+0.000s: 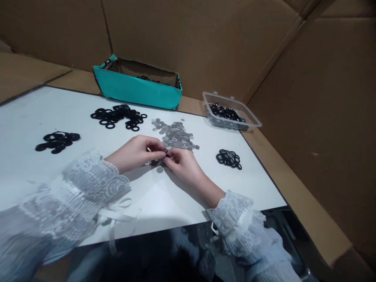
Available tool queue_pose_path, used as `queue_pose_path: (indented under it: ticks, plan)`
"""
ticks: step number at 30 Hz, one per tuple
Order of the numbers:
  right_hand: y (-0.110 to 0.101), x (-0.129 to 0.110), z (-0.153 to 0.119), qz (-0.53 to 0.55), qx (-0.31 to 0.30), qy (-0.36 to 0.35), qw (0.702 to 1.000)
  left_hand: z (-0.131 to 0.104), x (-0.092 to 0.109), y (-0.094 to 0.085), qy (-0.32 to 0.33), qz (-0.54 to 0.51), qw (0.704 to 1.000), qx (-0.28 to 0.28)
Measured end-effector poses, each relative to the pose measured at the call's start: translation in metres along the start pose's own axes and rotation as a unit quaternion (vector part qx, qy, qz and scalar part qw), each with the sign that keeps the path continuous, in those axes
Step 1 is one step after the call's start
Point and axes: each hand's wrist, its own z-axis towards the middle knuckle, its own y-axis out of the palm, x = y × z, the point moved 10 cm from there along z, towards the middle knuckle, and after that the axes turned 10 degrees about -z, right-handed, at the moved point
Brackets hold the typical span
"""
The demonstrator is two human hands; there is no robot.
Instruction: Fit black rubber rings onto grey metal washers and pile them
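My left hand and my right hand meet over the middle of the white board, fingertips pinched together. Between them is a small black ring, mostly hidden by the fingers. Just beyond my hands lies a pile of small grey discs. One loose grey disc rests on the board below the fingertips. Farther back on the left is a heap of black rings. To the right sits a small cluster of black rings with grey centres.
A teal box with black pieces inside stands at the back. A clear plastic tray of black rings sits at the back right. Black round pieces lie on the left. Cardboard walls enclose the white board.
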Motion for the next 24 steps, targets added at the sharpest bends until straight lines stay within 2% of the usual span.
queue_pose_path:
  ticks: [3, 5, 9, 12, 14, 19, 24]
  plan:
    - [0.005, 0.001, 0.0, -0.006, -0.019, 0.015, 1.0, -0.002, 0.003, -0.002, 0.014, 0.049, 0.999, 0.016]
    - [0.008, 0.002, 0.0, 0.029, -0.03, 0.025, 0.999, -0.002, 0.002, -0.003, 0.008, 0.062, 0.998, 0.019]
    - [0.005, 0.004, -0.001, 0.136, -0.025, 0.044, 0.989, -0.003, -0.002, 0.001, -0.008, 0.019, 1.0, -0.014]
    - [-0.001, 0.007, -0.002, 0.171, 0.001, 0.065, 0.983, -0.003, -0.005, 0.006, -0.018, -0.001, 0.999, -0.028]
    - [-0.003, 0.008, -0.002, 0.186, 0.018, 0.082, 0.979, -0.004, -0.006, 0.005, -0.023, -0.012, 1.0, -0.009]
    - [0.001, 0.013, 0.001, 0.249, 0.035, 0.114, 0.961, -0.011, 0.001, -0.006, -0.004, -0.046, 0.995, 0.088]
    - [0.005, 0.015, 0.003, 0.288, 0.011, 0.12, 0.95, -0.012, 0.005, -0.005, 0.012, -0.076, 0.994, 0.081]
